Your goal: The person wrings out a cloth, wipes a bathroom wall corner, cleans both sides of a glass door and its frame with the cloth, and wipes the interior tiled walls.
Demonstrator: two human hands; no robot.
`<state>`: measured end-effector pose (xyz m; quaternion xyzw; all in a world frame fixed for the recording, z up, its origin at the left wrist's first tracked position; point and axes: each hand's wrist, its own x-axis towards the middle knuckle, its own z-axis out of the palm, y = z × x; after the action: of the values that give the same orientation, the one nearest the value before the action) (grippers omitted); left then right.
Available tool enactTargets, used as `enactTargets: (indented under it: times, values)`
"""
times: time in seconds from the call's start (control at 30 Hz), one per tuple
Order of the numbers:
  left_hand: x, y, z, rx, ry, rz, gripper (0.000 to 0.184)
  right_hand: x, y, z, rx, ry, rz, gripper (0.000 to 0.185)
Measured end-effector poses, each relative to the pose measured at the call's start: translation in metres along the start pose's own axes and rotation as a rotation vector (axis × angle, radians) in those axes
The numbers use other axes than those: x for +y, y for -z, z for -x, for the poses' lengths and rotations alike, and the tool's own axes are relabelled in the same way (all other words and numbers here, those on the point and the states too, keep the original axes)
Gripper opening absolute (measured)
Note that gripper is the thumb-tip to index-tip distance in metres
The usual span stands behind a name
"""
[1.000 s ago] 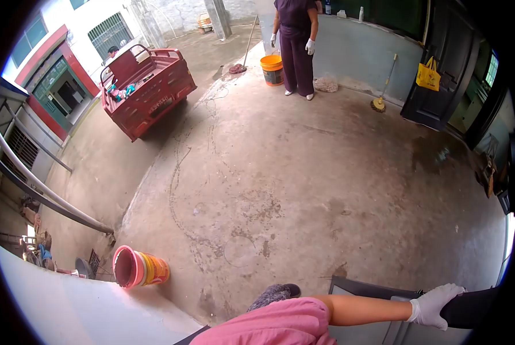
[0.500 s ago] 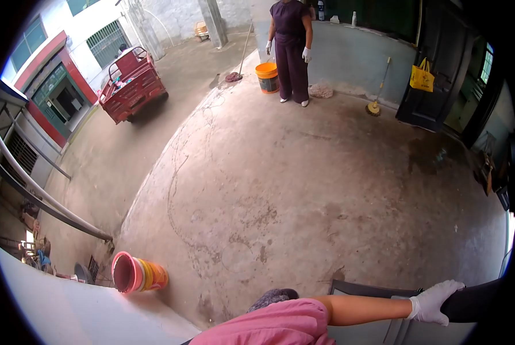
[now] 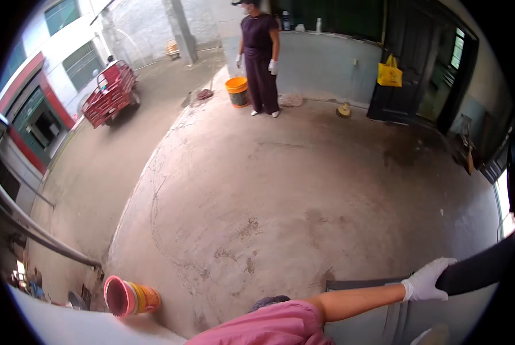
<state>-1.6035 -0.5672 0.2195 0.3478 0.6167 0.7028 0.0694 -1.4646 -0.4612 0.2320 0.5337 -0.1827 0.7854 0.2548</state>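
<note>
My left hand [image 3: 427, 282], in a white glove, is closed round the end of a thick black bar-like object [image 3: 476, 267] at the lower right. The bare forearm and pink sleeve [image 3: 269, 326] reach across from the bottom centre. Below the hand lies a grey panel [image 3: 361, 319] with a dark edge. A pale blurred shape [image 3: 433, 335] at the bottom edge may be my right gloved hand; its fingers cannot be made out.
A person [image 3: 260, 57] in dark clothes and white gloves stands beside an orange bucket [image 3: 237, 92]. A red cargo tricycle [image 3: 111, 92] is at upper left. Stacked buckets [image 3: 132, 297] lie lower left. A yellow bag [image 3: 389, 73] hangs on the dark door [image 3: 404, 98].
The view has turned, shifting the background left. The tricycle has moved farther off. My left hand keeps its hold, and a pale shape has appeared beneath it at the bottom edge.
</note>
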Motion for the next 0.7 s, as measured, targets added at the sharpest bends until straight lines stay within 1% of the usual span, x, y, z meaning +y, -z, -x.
enactTargets:
  times: [0.03, 0.07, 0.1, 0.17, 0.2, 0.23, 0.27, 0.3, 0.33, 0.37, 0.4, 0.43, 0.5, 0.53, 0.57, 0.6, 0.63, 0.67, 0.7]
  values:
    - [-0.007, -0.004, -0.005, 0.042, -0.068, -0.012, 0.083, 0.0, -0.001, 0.008, 0.089, -0.063, 0.201, 0.029]
    - [0.004, 0.002, -0.008, 0.026, -0.045, -0.029, 0.082, 0.002, -0.006, 0.013, 0.171, -0.135, 0.404, 0.029]
    - [0.001, -0.003, -0.014, 0.058, -0.059, -0.022, 0.081, 0.005, -0.005, 0.019, 0.237, -0.198, 0.559, 0.029]
    - [0.001, 0.006, -0.019, 0.046, -0.008, -0.011, 0.075, 0.03, -0.005, 0.014, 0.319, -0.333, 0.781, 0.03]
    - [-0.012, 0.005, -0.022, 0.032, 0.052, 0.068, 0.071, 0.038, 0.0, 0.008, 0.353, -0.405, 0.87, 0.03]
    - [-0.019, 0.005, -0.02, 0.047, 0.016, 0.097, 0.067, 0.044, 0.002, 0.001, 0.37, -0.478, 0.965, 0.03]
    - [-0.015, 0.007, -0.018, 0.081, 0.046, 0.084, 0.062, 0.049, 0.007, -0.005, 0.363, -0.528, 1.045, 0.03]
    - [-0.021, 0.007, -0.02, 0.116, -0.018, 0.093, 0.06, 0.055, 0.008, -0.011, 0.343, -0.575, 1.125, 0.03]
    - [-0.031, 0.018, -0.014, 0.127, -0.044, 0.117, 0.06, 0.065, 0.003, -0.013, 0.325, -0.597, 1.214, 0.03]
    - [-0.028, 0.032, -0.014, 0.195, -0.114, 0.122, 0.062, 0.083, -0.005, -0.024, 0.263, -0.607, 1.316, 0.031]
    - [-0.031, 0.024, -0.026, 0.175, -0.048, 0.078, 0.061, 0.083, -0.002, -0.039, 0.223, -0.614, 1.409, 0.031]
    - [-0.054, 0.025, -0.039, 0.171, -0.126, 0.089, 0.057, 0.085, -0.002, -0.057, 0.171, -0.606, 1.504, 0.031]
    - [-0.058, 0.031, -0.044, 0.051, -0.167, 0.306, 0.053, 0.077, -0.003, -0.095, 0.063, -0.574, 1.697, 0.031]
    - [-0.058, 0.026, -0.05, 0.1, -0.152, 0.224, 0.052, 0.072, -0.007, -0.115, 0.013, -0.555, 1.801, 0.032]
    - [-0.073, 0.037, -0.027, 0.163, -0.148, 0.143, 0.051, 0.077, -0.014, -0.118, -0.071, -0.518, 1.926, 0.032]
    - [-0.081, 0.04, -0.024, 0.127, -0.107, 0.082, 0.05, 0.07, -0.014, -0.13, -0.142, -0.479, 2.039, 0.032]
    - [-0.079, 0.057, -0.031, 0.1, -0.065, 0.022, 0.049, 0.069, -0.008, -0.147, -0.256, -0.383, 2.187, 0.032]
    - [-0.081, 0.06, -0.036, 0.093, -0.071, 0.048, 0.049, 0.055, -0.008, -0.162, -0.39, -0.148, 2.376, 0.032]
    - [-0.077, 0.052, -0.031, 0.089, -0.076, 0.07, 0.05, 0.03, -0.014, -0.178, -0.511, 0.209, 2.621, 0.032]
